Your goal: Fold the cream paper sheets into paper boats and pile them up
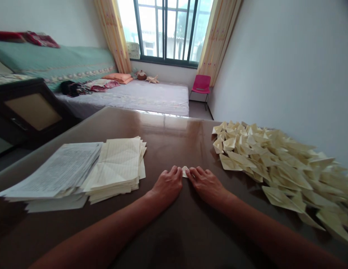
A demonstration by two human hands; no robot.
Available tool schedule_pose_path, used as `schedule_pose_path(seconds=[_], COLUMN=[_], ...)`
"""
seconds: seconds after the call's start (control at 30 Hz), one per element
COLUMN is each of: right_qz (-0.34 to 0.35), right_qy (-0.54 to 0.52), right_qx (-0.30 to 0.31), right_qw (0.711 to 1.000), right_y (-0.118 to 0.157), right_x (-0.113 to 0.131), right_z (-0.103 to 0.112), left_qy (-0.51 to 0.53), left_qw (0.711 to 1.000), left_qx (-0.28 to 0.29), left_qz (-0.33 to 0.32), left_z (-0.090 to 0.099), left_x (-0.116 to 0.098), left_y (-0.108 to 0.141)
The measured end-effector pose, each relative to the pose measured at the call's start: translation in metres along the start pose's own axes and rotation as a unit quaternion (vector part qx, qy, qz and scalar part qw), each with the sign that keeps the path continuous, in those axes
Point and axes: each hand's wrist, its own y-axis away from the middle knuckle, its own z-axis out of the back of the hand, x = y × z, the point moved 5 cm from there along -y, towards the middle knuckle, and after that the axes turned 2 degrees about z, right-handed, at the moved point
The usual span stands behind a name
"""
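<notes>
A small piece of cream folded paper (185,172) lies at the middle of the dark brown table (174,145), mostly covered by my fingers. My left hand (168,184) grips its left side with bent fingers, and my right hand (205,182) pinches its right side. Only a pointed bit of the paper shows between the hands. To the left rests a stack of lined cream sheets (120,160) with crease marks, touching a stack of written white sheets (58,168). A large heap of folded paper boats (263,157) spreads over the right side.
Beyond the table's far edge is a bed (162,95) with clothes, an orange pillow (119,77) and toys on it. A pink chair (201,84) stands near the window (165,30). A dark cabinet (30,108) is at the left, a white wall (288,67) at the right.
</notes>
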Motion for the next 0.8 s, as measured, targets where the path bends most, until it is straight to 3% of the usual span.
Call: schedule_pose_path(seconds=[0.3,0.43,0.53,0.6,0.8], right_qz=[-0.033,-0.05,-0.073,-0.115,-0.165], right_qy=[0.05,0.04,-0.047,-0.168,-0.248], right_qx=[-0.002,0.016,0.015,-0.031,-0.106], right_qw=[0.998,0.998,0.996,0.979,0.949], right_y=[0.021,0.021,0.015,0.009,0.001], right_x=[0.002,0.001,-0.007,-0.017,-0.034], right_z=[-0.014,-0.011,-0.004,-0.002,-0.02], left_qy=[0.054,0.083,0.106,0.12,0.147], left_qw=[0.998,0.996,0.993,0.991,0.984], left_qx=[-0.017,-0.03,-0.043,-0.055,-0.085], left_qz=[0.016,0.013,0.012,0.018,0.059], left_z=[0.004,0.004,0.005,0.006,0.0], left_x=[0.006,0.008,0.013,0.019,0.034], left_y=[0.002,0.003,0.007,0.01,0.01])
